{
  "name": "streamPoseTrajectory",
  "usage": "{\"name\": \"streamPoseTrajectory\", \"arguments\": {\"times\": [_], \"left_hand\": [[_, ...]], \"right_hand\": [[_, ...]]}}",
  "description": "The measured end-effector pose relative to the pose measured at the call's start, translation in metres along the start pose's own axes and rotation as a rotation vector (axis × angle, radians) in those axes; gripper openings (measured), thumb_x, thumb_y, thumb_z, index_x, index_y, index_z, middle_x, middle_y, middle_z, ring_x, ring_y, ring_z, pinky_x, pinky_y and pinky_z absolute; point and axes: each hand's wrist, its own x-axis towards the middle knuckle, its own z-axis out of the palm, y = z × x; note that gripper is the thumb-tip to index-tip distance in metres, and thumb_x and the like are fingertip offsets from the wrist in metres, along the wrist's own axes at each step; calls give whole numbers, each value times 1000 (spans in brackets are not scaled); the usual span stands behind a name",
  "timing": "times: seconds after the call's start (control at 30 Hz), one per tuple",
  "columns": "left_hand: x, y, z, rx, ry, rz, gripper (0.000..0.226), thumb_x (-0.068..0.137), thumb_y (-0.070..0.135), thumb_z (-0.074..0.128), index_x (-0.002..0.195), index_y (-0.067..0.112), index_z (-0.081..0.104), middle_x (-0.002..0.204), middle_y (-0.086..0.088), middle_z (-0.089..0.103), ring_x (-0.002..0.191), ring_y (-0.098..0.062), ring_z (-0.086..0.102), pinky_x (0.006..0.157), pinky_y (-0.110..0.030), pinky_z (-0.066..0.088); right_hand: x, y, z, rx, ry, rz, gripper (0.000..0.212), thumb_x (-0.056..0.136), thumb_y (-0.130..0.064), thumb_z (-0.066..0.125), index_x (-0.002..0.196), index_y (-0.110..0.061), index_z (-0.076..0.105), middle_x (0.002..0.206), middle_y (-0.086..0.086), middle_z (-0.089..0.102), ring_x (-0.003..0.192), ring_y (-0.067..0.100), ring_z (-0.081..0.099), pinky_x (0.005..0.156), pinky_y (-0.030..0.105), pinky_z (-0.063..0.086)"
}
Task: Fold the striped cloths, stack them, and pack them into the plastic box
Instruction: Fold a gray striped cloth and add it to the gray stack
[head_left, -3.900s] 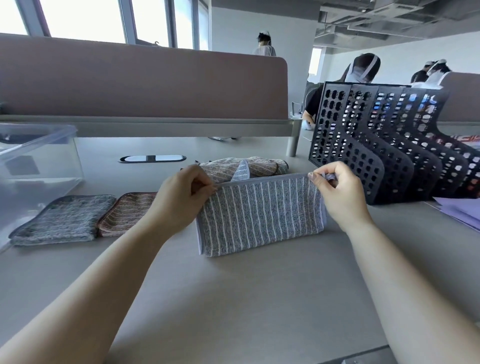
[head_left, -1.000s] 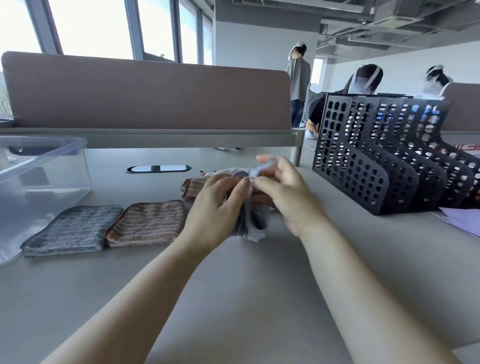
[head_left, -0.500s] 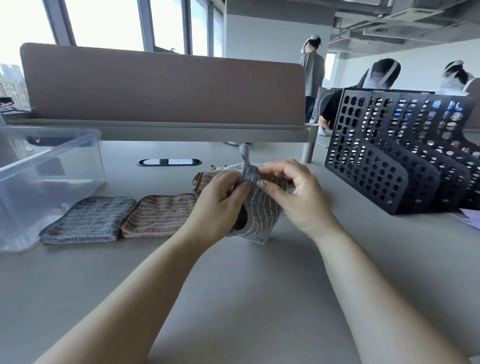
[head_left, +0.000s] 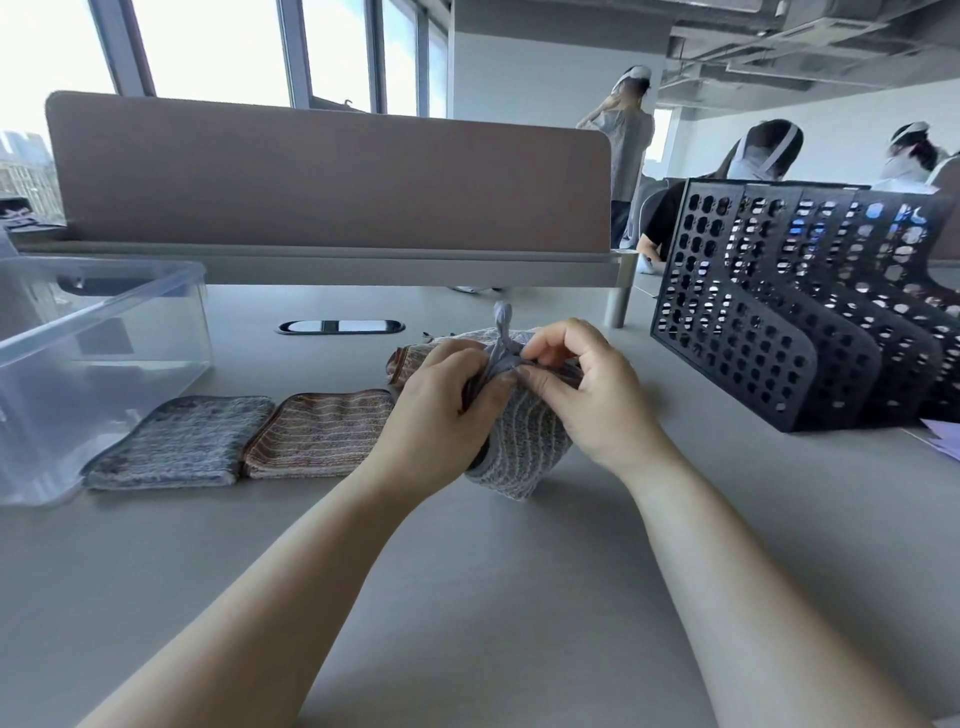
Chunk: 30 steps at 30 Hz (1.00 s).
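Both hands pinch the top edge of a grey striped cloth (head_left: 519, 447) at the table's middle; it hangs folded between them, its lower corner touching the table. My left hand (head_left: 447, 410) and my right hand (head_left: 576, 395) meet at its top, where a small loop sticks up. Behind my hands lies a loose brown striped cloth (head_left: 410, 358), mostly hidden. Two folded cloths lie side by side to the left: a dark grey one (head_left: 182, 441) and a brown one (head_left: 322, 431). The clear plastic box (head_left: 104, 332) stands at the far left, with nothing visible inside.
A black perforated file rack (head_left: 779, 332) stands at the right. A purple paper (head_left: 943, 436) lies by the right edge. A brown desk divider (head_left: 332, 182) runs along the back, with a cable slot (head_left: 340, 326) in the tabletop. Other people sit and stand beyond.
The grey cloth, held spread wide between my hands earlier, is now folded narrower with both hands brought together at its top. The view has shifted slightly left.
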Motion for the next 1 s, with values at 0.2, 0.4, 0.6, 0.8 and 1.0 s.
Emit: {"name": "streamPoseTrajectory", "arguments": {"times": [0.2,0.4,0.6,0.8,1.0], "left_hand": [[-2,4,-1,37,-12,16,29,96,21,49,77,-1,53,93,-5,54,79,-13,48,69,-22,34],[0,8,-5,38,-22,4,16,91,17,57,87,3,61,97,-1,55,85,-10,49,72,-5,34],[0,13,-10,-63,-15,-53,15,85,15,64,98,21,61,88,7,61,82,-7,55,67,-8,36],[-2,13,-15,-290,-106,-85,35,83,11,69,107,26,47,101,6,65,86,-14,65,76,-37,56],[-6,1,-24,-68,-163,-163,40,69,36,80,85,36,43,88,15,60,79,-11,61,73,-37,55]], "right_hand": [[0,-5,-1,83,-19,9,14,81,-21,63,82,-29,51,95,-11,62,93,11,61,88,27,47],[0,-6,-3,71,2,24,21,83,-11,69,93,-23,56,85,-10,58,83,4,55,79,13,42],[1,-4,-5,-63,28,-77,15,81,-31,66,89,-18,61,97,-15,59,96,9,57,88,21,43],[0,-3,-7,39,-8,59,9,85,-14,67,87,-16,59,80,-8,63,76,1,58,72,19,47],[0,4,-21,119,108,127,15,87,-10,65,84,-22,56,78,-10,62,71,-4,56,70,10,42]]}}
